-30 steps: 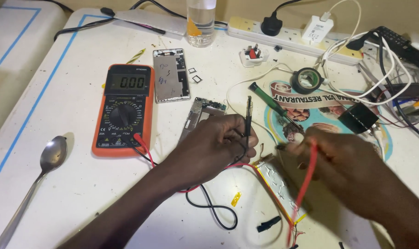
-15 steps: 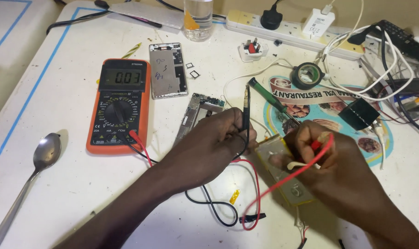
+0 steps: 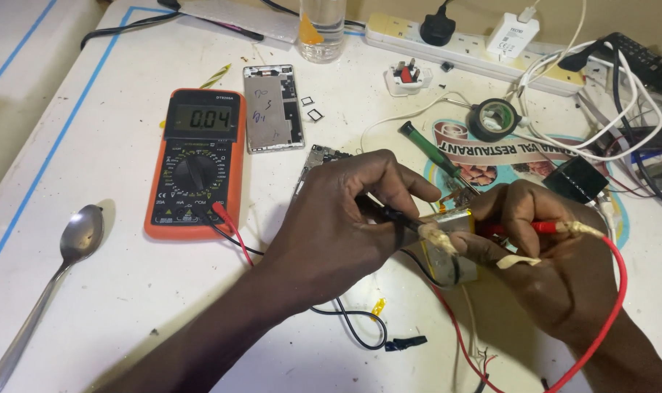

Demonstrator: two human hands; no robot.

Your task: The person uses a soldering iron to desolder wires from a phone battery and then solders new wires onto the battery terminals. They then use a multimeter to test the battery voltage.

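Probes on a flat battery, centre right of frame

Left hand (image 3: pixel 338 218) pinched on black probe (image 3: pixel 407 224), right hand (image 3: pixel 556 247) pinched on red probe (image 3: pixel 542 227); both tips at flat battery pack (image 3: pixel 451 251), contact seemingly made but partly hidden. Orange multimeter (image 3: pixel 196 164) upper left; metal spoon (image 3: pixel 76 240) far left
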